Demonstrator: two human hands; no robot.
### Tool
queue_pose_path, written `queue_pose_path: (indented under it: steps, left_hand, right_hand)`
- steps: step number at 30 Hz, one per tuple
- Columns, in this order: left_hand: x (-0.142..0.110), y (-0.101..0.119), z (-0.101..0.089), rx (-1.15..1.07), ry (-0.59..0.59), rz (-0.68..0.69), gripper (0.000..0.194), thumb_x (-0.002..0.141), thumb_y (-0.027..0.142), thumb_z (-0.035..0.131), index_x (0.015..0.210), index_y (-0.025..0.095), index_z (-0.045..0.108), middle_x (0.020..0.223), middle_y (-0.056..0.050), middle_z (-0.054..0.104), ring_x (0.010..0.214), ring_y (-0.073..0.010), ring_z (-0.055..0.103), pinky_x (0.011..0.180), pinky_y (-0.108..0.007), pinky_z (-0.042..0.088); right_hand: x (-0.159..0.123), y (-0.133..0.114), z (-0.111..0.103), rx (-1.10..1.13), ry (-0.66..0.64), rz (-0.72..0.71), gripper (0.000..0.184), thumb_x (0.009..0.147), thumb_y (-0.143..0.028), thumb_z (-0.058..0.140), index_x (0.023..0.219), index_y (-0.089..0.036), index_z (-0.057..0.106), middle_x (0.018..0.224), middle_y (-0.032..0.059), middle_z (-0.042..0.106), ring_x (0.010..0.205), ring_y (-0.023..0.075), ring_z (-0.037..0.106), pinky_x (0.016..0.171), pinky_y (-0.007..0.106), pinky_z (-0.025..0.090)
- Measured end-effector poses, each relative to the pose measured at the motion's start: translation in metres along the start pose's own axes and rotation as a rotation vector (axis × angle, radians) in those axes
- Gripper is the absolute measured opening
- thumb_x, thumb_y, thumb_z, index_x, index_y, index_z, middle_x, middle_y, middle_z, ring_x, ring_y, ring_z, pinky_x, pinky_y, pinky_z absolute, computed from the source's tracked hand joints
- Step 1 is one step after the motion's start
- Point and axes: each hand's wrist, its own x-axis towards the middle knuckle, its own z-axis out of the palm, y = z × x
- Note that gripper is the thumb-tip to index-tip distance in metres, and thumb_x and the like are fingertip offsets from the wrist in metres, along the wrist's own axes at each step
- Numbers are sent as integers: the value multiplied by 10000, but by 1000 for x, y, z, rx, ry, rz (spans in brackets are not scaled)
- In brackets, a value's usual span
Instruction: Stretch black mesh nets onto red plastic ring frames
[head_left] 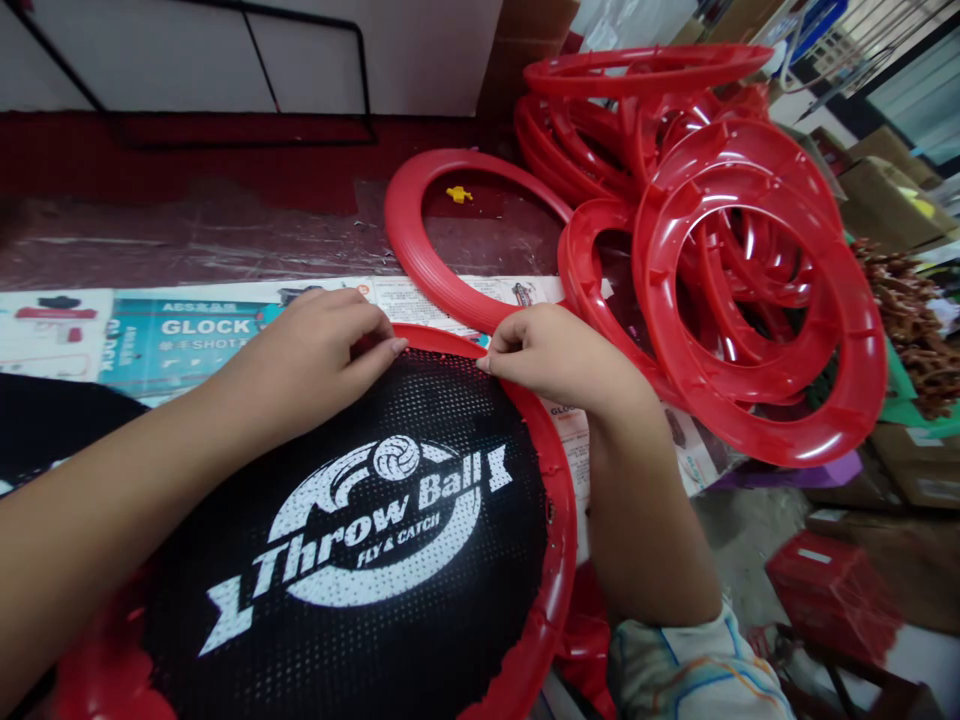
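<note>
A black mesh net [420, 620] printed "Throw Ball" in white lies across a red plastic ring [559, 520] in front of me. At the far rim my left hand [330, 345] is closed, its thumb and fingers pinching the net's edge against the ring. A short way to the right, my right hand [551, 355] pinches the same edge with thumb and fingertips. The fingertips partly hide the spot where net and ring meet. Along the right side, the ring's inner edge shows beyond the mesh.
A loose red ring [420, 240] lies just beyond my hands, with a small yellow piece [459, 194] inside it. Several red rings [855, 330] are heaped at the right. Printed card sheets [187, 335] cover part of the table [225, 235]. A black wire frame [367, 80] stands behind; cardboard boxes [922, 465] sit at right.
</note>
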Motion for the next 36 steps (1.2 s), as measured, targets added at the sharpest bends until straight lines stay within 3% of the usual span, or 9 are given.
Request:
queue_pose_path:
  steps: [12,20,26,36]
  left_hand:
    - [-1,3,-1,11,-3,-8,259,885,371,414,724,201,524,742,-56,559,739,-226,513,741,-373,400]
    - [-1,6,-4,32,-50,-13,227,911,314,435,766,178,546,773,-66,571,764,-215,498,761,-368,377]
    - [-2,6,-2,21,-36,-22,250,906,341,406,749,193,531,753,-49,546,762,-213,504,763,-365,386]
    - [-1,2,-1,-9,-21,-26,247,877,387,405,722,222,505,753,-51,552,767,-237,521,782,-399,403]
  right_hand:
    - [0,0,1,-76,-49,23,145,758,-234,590,664,-145,656,590,-5,583,557,91,480,516,244,294]
    - [-11,-2,-12,-182,-242,8,153,735,-278,622,646,-159,661,591,-12,601,532,87,478,510,249,306]
    - [-12,-2,-11,-138,-181,-81,106,707,-167,563,641,-156,645,597,-19,590,560,84,480,535,243,320]
    - [-10,2,-14,-145,-166,39,112,691,-183,545,591,-159,590,509,-45,470,490,69,382,491,257,259]
